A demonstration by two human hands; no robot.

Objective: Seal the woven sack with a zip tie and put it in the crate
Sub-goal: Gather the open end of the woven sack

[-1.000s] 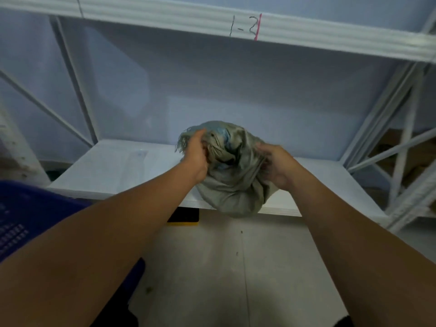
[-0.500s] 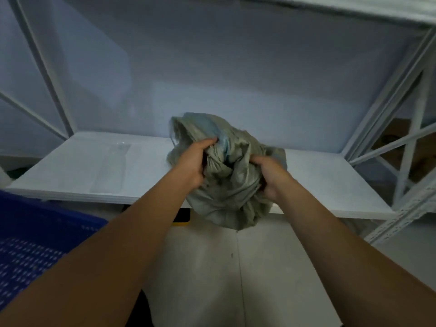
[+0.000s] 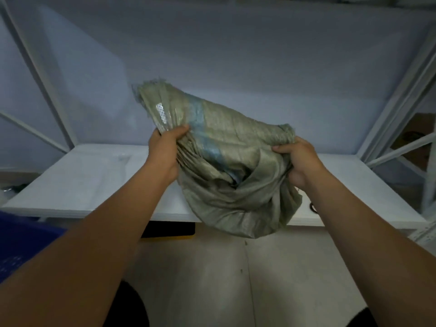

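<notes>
Sack position: woven sack (image 3: pixel 231 166) at centre frame, held up off the white shelf board (image 3: pixel 77 185), belly sagging past the board's front edge toward the floor.
Left hand: left hand (image 3: pixel 165 149) clamped on a gathered, pleated bunch of the mouth edge, frayed end sticking up toward upper left.
Right hand: right hand (image 3: pixel 299 159) closed on the opposite bunch of the mouth, just right of centre.
Long axis: mouth stretched between the two fists, running from upper left down to right; body hanging below, bottom pointing down.
Mouth state: not gathered into one neck; dark opening visible between the fists, judged unsealed.
Key relation: each fist at one end of the mouth, equally near; next move judged as drawing both bunches together into a single neck.
Zip tie: not discernible; a small dark item on the board's right end too small to identify.
Crate: blue crate (image 3: pixel 21 246) at lower left edge, nearer the left arm, well apart from the sack.
</notes>
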